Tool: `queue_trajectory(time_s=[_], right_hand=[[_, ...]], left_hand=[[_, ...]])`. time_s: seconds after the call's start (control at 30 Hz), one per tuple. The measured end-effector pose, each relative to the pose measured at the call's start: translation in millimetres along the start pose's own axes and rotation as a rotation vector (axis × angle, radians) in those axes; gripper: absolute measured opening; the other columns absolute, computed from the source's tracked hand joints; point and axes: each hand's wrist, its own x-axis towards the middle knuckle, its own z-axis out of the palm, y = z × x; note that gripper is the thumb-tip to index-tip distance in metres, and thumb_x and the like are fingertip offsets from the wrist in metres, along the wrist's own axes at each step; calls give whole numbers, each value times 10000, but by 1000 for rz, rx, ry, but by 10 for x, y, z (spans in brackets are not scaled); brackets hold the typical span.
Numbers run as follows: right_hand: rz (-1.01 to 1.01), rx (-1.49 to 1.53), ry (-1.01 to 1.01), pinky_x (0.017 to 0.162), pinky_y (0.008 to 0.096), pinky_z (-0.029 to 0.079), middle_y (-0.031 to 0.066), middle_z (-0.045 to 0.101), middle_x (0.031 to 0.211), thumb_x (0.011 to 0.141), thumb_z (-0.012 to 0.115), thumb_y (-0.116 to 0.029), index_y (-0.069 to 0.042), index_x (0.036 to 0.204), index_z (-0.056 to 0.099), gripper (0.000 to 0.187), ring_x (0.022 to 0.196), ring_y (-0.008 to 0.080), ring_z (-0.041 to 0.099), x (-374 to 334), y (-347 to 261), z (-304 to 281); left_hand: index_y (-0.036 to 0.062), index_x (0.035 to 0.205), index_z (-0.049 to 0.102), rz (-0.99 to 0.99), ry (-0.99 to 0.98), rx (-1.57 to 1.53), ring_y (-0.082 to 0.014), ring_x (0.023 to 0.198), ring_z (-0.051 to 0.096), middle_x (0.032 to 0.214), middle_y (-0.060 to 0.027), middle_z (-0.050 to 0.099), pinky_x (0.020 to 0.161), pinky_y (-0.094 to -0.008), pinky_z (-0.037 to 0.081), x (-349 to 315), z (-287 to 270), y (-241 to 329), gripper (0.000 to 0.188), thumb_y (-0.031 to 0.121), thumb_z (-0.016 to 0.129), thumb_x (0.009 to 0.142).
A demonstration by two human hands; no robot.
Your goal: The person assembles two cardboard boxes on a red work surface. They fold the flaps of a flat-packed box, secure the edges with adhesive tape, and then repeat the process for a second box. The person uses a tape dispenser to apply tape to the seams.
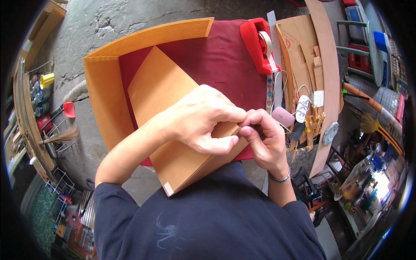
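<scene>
A brown cardboard box (162,86) lies slanted in front of my body, its near edge close to my shirt. My left hand (207,117) reaches over the box, its thumb and curled fingers gripping the right-hand corner. At that same corner, my right hand (264,138) pinches with thumb and forefinger. Whether a small piece of tape sits between the fingertips is hidden. One white tape patch (168,188) sticks to the box's lower corner. Beyond the box, a folded brown cardboard piece (103,95) stands bent around the left and far sides of the dark red cloth-like surface (216,65).
A red tape dispenser (255,43) with a white roll stands at the far right of the red surface. Right of it lie cardboard scraps (299,39), a metal ruler (271,26), a pink computer mouse (283,116) and a white power strip (302,107). A broom (63,135) is at left.
</scene>
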Motion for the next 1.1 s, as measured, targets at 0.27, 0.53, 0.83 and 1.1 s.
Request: queue_trajectory(time_s=[0.27, 0.53, 0.83, 1.1], right_hand=[[-18, -30, 1, 717, 273, 484, 82, 638, 830, 905, 625, 17, 14, 928, 603, 32, 777, 144, 616, -2, -10, 12], [4, 16, 6, 723, 269, 486, 74, 645, 832, 916, 620, 7, 12, 927, 604, 21, 779, 136, 613, -8, 13, 21], [16, 27, 7, 725, 264, 487, 70, 649, 829, 918, 625, -3, 12, 926, 601, 29, 783, 127, 610, -13, 27, 17], [33, 28, 22, 731, 258, 486, 68, 649, 847, 920, 625, -3, 14, 922, 595, 34, 786, 122, 604, -20, 11, 7]], left_hand=[[65, 704, 519, 46, 44, -40, -281, 561, 490, 598, -87, 452, 532, -378, 376, -16, 29, -10, 240, 231, 691, 686], [66, 669, 508, 31, 39, -26, -274, 522, 478, 567, -85, 431, 498, -373, 363, -5, 35, -2, 225, 198, 690, 679], [68, 674, 507, 51, 27, 12, -277, 515, 481, 563, -87, 437, 490, -380, 369, -11, 31, -15, 204, 187, 670, 700], [60, 707, 533, 70, 15, 13, -298, 531, 502, 570, -96, 452, 506, -392, 391, 6, 36, -24, 204, 209, 672, 701]])
